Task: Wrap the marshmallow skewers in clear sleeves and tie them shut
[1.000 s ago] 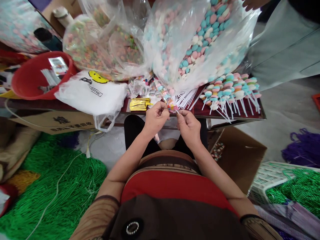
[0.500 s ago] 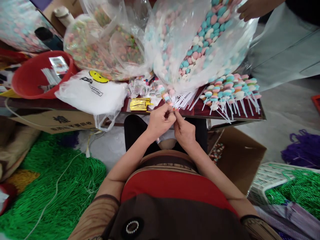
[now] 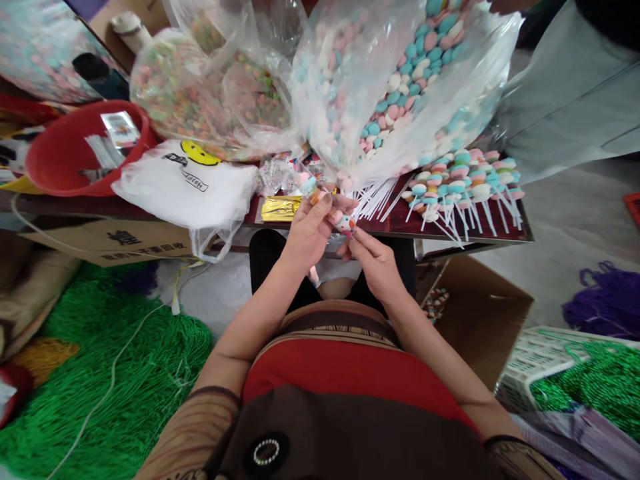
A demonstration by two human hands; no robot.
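My left hand (image 3: 310, 233) is closed round a candy skewer (image 3: 341, 221) of pink, white, blue and orange pieces, which slants across my fingers in what looks like a clear wrapper. The fingertips of my right hand (image 3: 374, 259) pinch the lower right end of the skewer. Gold twist ties (image 3: 280, 208) lie on the dark red table (image 3: 395, 228) left of my hands, with printed clear wrappers (image 3: 277, 175) behind them. White sticks (image 3: 373, 199) fan out behind my right hand. Finished-looking candy skewers (image 3: 457, 179) are piled at the table's right end.
Large clear bags of colourful candy (image 3: 400, 87) stand at the back. A red basin (image 3: 55, 157) and a white plastic bag (image 3: 185, 193) are at the left. An open cardboard box (image 3: 480, 313) sits below right, near a white basket (image 3: 520, 353). A person's grey trouser leg (image 3: 575, 100) shows upper right.
My left hand has turned more open round the skewer, which now lies lower across its fingers. My right hand has moved slightly down and right. The other person's hand has left the candy bag.
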